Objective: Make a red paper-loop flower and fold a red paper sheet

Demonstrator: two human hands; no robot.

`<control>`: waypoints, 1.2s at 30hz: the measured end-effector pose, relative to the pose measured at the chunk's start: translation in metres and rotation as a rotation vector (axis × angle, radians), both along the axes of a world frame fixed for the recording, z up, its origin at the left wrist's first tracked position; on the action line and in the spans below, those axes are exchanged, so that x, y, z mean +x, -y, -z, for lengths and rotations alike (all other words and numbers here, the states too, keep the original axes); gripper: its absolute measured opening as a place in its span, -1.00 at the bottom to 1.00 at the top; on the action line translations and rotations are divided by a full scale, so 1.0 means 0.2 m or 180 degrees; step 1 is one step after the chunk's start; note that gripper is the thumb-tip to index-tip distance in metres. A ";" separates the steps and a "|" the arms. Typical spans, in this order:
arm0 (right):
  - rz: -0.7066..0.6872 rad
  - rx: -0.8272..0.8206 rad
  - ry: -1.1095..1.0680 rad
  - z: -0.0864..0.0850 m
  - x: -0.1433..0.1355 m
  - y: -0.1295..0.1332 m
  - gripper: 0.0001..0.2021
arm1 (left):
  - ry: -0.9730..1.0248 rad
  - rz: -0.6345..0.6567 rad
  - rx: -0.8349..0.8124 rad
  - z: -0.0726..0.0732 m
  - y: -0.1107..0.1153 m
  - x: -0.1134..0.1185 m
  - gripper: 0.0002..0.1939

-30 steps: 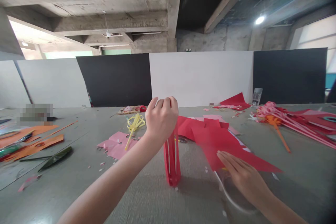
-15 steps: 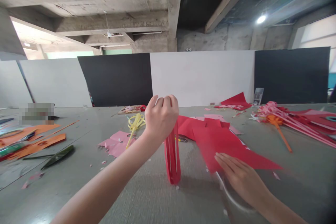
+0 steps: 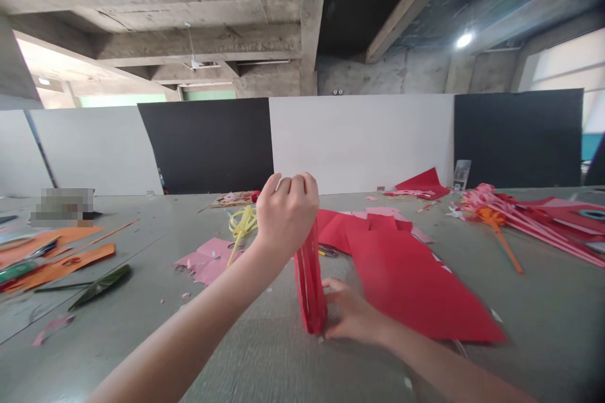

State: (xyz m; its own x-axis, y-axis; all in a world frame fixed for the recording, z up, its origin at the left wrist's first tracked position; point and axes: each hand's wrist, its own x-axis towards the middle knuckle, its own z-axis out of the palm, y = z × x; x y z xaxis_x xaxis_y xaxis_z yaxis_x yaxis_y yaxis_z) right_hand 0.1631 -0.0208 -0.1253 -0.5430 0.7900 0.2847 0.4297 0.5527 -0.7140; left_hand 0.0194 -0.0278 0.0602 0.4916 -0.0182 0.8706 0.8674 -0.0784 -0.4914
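My left hand (image 3: 289,208) is closed around the upper end of a bundle of looped red paper strips (image 3: 311,293), which hangs upright with its folded bottom close to the tabletop. Just right of the strips is my right hand (image 3: 350,310), its thumb and fingers apart at the bundle's lower side; whether they touch it I cannot tell. A large red paper sheet (image 3: 416,283) lies flat beyond the right hand, with smaller red pieces at its far edge. Partly covered by that paper is a pair of scissors or similar tool (image 3: 327,251).
Left of my forearm lie a yellow paper-strip flower (image 3: 242,225), torn pink paper (image 3: 208,260), a dark green leaf shape (image 3: 104,284) and orange paper (image 3: 85,263). Pink strips (image 3: 484,198) and an orange paper flower (image 3: 492,220) are at the right. Black and white panels (image 3: 362,145) stand behind the table.
My right hand has left the red sheet and moved left to the hanging strips. The sheet's near edge now lies flatter and nearer me. My left hand stays closed in about the same place.
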 end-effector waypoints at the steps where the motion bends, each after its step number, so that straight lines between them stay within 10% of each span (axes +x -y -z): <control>1: -0.0015 -0.0030 -0.0022 0.00 -0.01 -0.01 -0.64 | 0.0031 0.0021 -0.0028 0.00 0.00 -0.01 -0.62; 10: -0.0528 -0.0963 -0.0481 0.01 -0.01 -0.06 -0.03 | 0.0255 0.0010 -0.0018 0.03 -0.03 -0.09 -0.63; 16: -0.0907 -0.0950 -0.0451 -0.01 -0.03 -0.07 -0.14 | 0.0447 0.0041 -0.0169 0.04 -0.02 -0.14 -0.68; 22: -0.0204 -0.0095 -0.0054 0.01 0.02 -0.09 -0.43 | 0.0548 -0.0057 -0.0181 0.06 -0.02 -0.19 -0.68; 36: -0.1097 0.0295 0.0484 -0.03 0.04 -0.14 -0.81 | 0.0417 -0.0526 -0.0050 0.12 -0.05 -0.27 -0.70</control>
State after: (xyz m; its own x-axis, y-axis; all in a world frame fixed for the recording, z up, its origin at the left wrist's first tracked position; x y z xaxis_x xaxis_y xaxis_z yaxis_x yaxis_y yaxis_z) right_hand 0.1715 0.0076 -0.1187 -0.8137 0.5285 0.2421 0.3046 0.7423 -0.5968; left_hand -0.0354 -0.0187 0.0360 0.3694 0.0674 0.9268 0.9255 0.0635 -0.3735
